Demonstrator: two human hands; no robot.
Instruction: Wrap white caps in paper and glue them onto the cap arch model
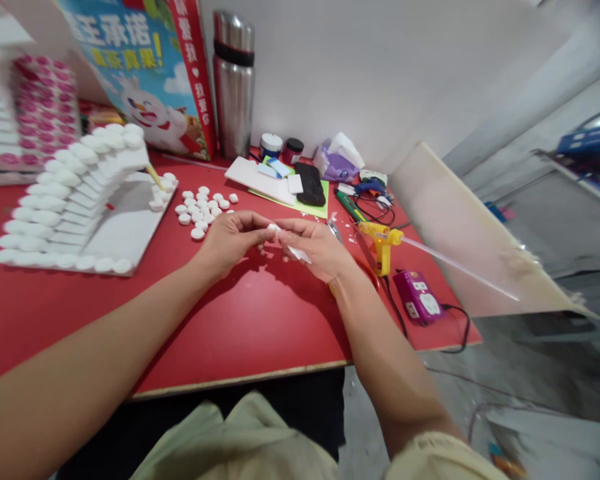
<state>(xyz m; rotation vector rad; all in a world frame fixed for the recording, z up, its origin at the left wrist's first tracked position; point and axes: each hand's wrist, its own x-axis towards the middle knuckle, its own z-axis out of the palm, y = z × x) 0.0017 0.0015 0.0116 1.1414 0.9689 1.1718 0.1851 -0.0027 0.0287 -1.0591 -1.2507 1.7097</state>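
Left grip, right grip pinched on white piece.

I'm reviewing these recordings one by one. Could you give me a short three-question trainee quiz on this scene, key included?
1. Multiple choice: where is the yellow glue gun, relative to the person's left hand and right hand?
A. Left of both
B. Between them
C. Right of both

2. True or false: the steel thermos stands upright.

3. Fill in the blank: the loose white pieces on the red table lie nearer the person's ____ hand.

Key: 1. C; 2. True; 3. left
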